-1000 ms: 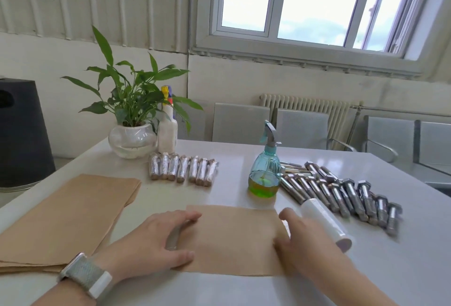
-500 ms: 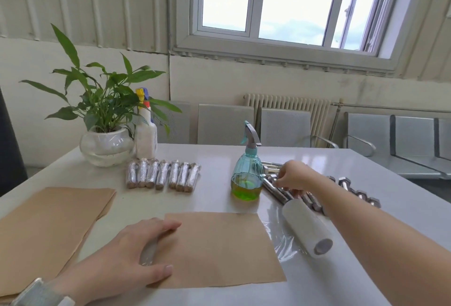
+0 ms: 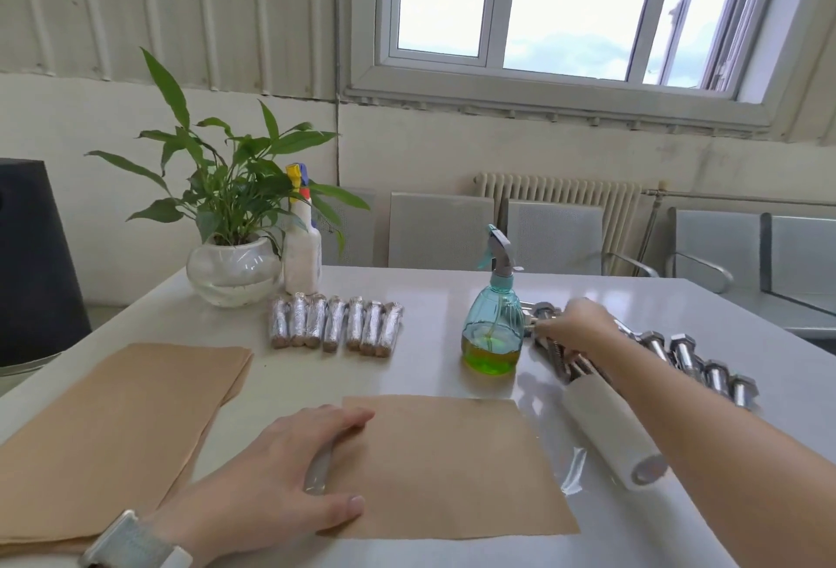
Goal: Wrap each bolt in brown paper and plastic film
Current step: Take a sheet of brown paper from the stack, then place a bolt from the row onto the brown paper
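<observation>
A brown sheet [image 3: 448, 463] lies flat on the table [image 3: 429, 296], the left hand [image 3: 289, 463] resting open on its left edge. The film roll [image 3: 610, 431] lies just right of it. The right hand [image 3: 581, 325] reaches into the bolts [image 3: 678, 355] (whether it grips one, I cannot tell), seven wrapped ones [image 3: 334, 326] lined up near the plant [image 3: 230, 223].

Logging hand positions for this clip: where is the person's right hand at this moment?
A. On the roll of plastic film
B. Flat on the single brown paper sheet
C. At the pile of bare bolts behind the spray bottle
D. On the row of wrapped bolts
C: the right hand reaches over the roll of plastic film to the bare bolts just right of the spray bottle.
</observation>
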